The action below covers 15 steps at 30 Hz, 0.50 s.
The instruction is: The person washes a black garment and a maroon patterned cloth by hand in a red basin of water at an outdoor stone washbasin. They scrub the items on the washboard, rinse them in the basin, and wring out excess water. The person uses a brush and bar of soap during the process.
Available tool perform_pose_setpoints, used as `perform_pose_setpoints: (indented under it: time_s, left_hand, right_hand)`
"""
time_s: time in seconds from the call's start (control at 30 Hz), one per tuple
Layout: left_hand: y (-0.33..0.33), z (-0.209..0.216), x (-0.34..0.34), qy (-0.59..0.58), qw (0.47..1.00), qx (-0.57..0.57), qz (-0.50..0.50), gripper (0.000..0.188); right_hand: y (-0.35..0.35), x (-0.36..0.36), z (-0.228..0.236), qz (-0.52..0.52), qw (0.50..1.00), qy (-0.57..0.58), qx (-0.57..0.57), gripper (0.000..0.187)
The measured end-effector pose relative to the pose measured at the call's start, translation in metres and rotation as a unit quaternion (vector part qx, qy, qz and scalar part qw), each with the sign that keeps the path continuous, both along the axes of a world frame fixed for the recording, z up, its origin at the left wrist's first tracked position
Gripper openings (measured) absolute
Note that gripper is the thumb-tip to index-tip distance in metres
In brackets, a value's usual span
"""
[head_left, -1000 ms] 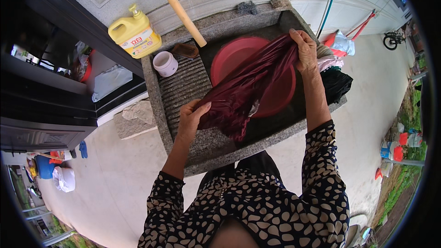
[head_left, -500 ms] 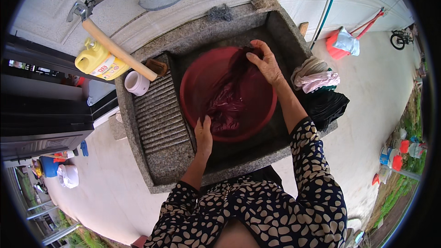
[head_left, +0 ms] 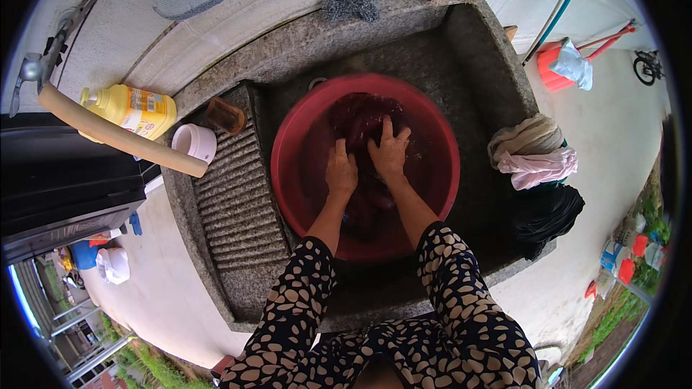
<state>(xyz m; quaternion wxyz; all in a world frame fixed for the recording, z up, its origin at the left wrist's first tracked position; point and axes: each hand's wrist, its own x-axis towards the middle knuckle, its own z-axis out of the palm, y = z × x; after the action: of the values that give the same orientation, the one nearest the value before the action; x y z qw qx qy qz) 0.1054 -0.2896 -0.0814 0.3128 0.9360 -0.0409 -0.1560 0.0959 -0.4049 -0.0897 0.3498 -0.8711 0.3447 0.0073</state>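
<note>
A round red basin (head_left: 441, 205) sits in a stone sink (head_left: 404, 57) with water and a dark maroon cloth (head_left: 366, 117) in it. Both my hands reach down into the basin, side by side, on the soaked cloth. My left hand (head_left: 342, 169) has its fingers stretched out and pointing away from me. A little further in and to its right, my right hand (head_left: 390, 151) spreads its fingers over the cloth. Neither hand is closed round it. Part of the cloth is hidden under the hands and the dark water.
On the left is a ridged stone washboard (head_left: 238, 194), with a brown brush (head_left: 225, 115), a pale cup (head_left: 194, 142) and a yellow jug (head_left: 137, 112) near its far end. A tan tube (head_left: 119, 130) hangs from the tap. Damp cloths (head_left: 537, 162) lie over the right rim.
My right hand has come down and left from the far rim, lowering the lifted cloth into the water. My left hand has moved inward from the near left rim. The view has shifted.
</note>
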Motion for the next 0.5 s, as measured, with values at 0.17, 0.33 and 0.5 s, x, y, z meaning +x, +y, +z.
perform_pose_setpoints:
  time_s: [0.17,0.33,0.5]
  left_hand:
    - [0.046,0.002,0.011,0.315,0.937,0.042,-0.148,0.049]
    - [0.032,0.003,0.023,0.1,0.943,-0.276,0.157,0.053]
    - [0.029,0.005,0.014,0.395,0.588,-0.647,0.281,0.051]
  right_hand:
    - [-0.048,-0.023,-0.001,0.089,0.992,-0.052,0.073,0.064]
    - [-0.018,0.004,0.005,-0.007,0.998,0.008,0.065,0.055]
    - [0.036,-0.009,0.03,0.049,0.852,-0.202,0.481,0.029]
